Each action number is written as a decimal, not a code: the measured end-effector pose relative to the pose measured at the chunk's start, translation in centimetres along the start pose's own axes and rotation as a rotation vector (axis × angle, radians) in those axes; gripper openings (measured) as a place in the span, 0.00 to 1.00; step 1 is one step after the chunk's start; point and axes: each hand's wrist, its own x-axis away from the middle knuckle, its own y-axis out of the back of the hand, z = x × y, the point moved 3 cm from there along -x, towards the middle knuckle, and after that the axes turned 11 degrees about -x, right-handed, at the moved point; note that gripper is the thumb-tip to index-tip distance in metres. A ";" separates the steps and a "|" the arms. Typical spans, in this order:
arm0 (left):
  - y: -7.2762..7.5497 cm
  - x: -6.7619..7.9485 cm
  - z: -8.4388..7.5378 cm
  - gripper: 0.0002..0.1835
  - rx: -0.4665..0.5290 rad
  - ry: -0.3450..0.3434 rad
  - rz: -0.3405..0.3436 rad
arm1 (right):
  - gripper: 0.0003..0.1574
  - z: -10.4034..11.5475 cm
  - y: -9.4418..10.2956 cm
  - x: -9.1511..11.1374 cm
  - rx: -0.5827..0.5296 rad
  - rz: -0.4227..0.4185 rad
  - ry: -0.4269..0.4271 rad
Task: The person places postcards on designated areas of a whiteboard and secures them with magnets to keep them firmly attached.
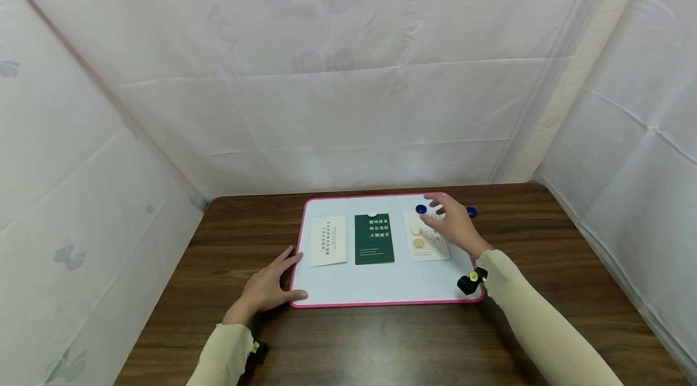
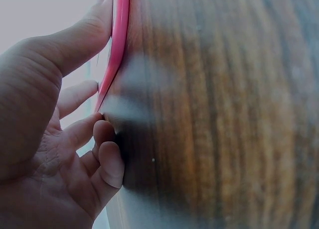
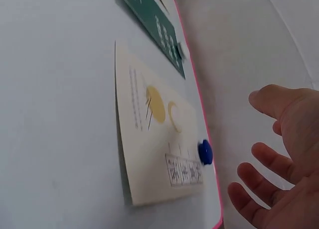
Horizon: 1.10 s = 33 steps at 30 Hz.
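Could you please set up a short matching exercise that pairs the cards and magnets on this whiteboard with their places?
Things:
1. green card
2. blue magnet on the board
3. white magnet
4. second blue magnet

Places:
A. on the wooden table, off the whiteboard
B. top edge of the green card
C. middle of three cards
D. top of the right cream card, by the right hand

Pairs: 1-C, 2-D, 3-B, 4-A

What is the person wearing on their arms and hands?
Both arms wear long, pale cream sleeves down to the wrist. The left hand and right hand are bare, without gloves. A small black device with a yellow spot is strapped at the right wrist; another sits at the left wrist.
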 end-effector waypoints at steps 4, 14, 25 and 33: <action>0.0 0.0 0.0 0.52 0.001 0.000 0.000 | 0.35 -1.1 0.6 0.0 0.020 -0.013 -0.012; 0.0 0.0 0.0 0.52 0.002 0.001 0.002 | 0.35 -3.1 1.9 0.2 0.047 -0.043 -0.024; 0.1 0.0 -0.1 0.52 0.001 0.013 0.011 | 0.35 -4.2 2.5 0.2 0.068 -0.054 -0.023; 0.1 0.0 -0.1 0.52 0.002 0.014 0.009 | 0.34 -5.2 3.3 0.2 0.087 -0.060 -0.004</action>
